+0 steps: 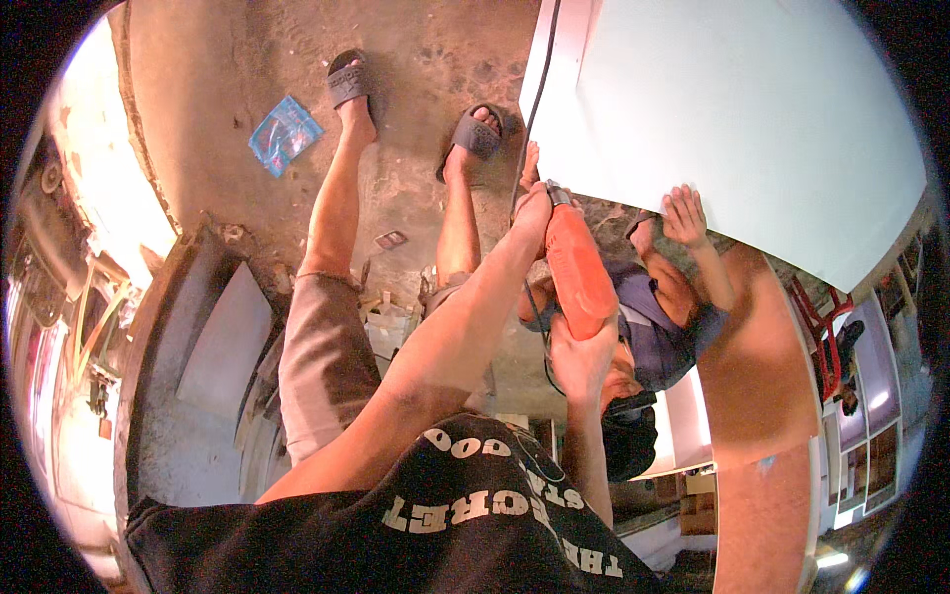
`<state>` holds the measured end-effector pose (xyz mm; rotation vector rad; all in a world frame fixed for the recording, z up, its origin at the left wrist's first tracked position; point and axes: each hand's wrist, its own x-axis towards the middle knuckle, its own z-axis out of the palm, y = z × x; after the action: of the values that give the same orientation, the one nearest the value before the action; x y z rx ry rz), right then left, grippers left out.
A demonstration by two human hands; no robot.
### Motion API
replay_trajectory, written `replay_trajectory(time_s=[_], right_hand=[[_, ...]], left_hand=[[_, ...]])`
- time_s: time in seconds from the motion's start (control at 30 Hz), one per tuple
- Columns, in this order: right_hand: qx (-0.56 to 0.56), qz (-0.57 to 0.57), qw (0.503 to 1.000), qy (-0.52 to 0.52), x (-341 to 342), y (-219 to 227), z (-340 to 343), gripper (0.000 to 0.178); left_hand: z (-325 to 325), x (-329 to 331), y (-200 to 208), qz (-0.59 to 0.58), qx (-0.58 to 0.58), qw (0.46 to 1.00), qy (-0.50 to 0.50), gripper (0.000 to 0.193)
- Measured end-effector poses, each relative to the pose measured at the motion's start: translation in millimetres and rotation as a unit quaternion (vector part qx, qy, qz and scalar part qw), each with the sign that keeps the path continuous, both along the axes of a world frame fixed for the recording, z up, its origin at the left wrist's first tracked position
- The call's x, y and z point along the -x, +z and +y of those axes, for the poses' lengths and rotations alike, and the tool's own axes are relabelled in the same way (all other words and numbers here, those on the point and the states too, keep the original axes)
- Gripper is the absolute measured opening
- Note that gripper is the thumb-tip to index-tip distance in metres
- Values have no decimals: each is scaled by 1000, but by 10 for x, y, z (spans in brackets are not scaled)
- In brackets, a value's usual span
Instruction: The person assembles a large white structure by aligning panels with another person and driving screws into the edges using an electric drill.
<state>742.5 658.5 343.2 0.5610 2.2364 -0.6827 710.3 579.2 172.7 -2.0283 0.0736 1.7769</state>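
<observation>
The drill [577, 262] is gripped by the right hand [582, 358] near the panel's [722, 119] left corner; the left hand's [534, 208] hold cannot be told; its fingers could be nicked by a slipping drill.

1. Left grip [534, 206]: closed around the front end of an orange power drill [579, 259], beside its chuck [558, 194].
2. Right grip [582, 354]: wrapped around the drill's rear handle, behind the left grip.
3. White panel [732, 109]: large, ahead and right of both grips.
4. Co-worker's hand [683, 218]: on the panel's near edge, right of the left grip.
5. Black cable [540, 89]: extending ahead from beside the left grip.
6. Blue plastic packet [285, 136]: on the floor [237, 59], well left of the left grip.
</observation>
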Motion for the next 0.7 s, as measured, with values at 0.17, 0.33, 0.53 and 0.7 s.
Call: replay_trajectory(time_s=[0.17,0.33,0.53,0.7], right_hand=[[26,12,1000,1,66,-2,-50,54],[43,18,999,-1,92,-7,-96,54],[14,-11,1000,-1,165,80,14,58],[46,-35,998,-13,164,46,-80,61]], left_hand=[[86,-180,-281,64,0,997,37,31],[115,-259,-368,64,10,998,24,44],[156,-37,-155,73,0,997,-36,29],[259,-454,-642,114,3,990,80,38]])
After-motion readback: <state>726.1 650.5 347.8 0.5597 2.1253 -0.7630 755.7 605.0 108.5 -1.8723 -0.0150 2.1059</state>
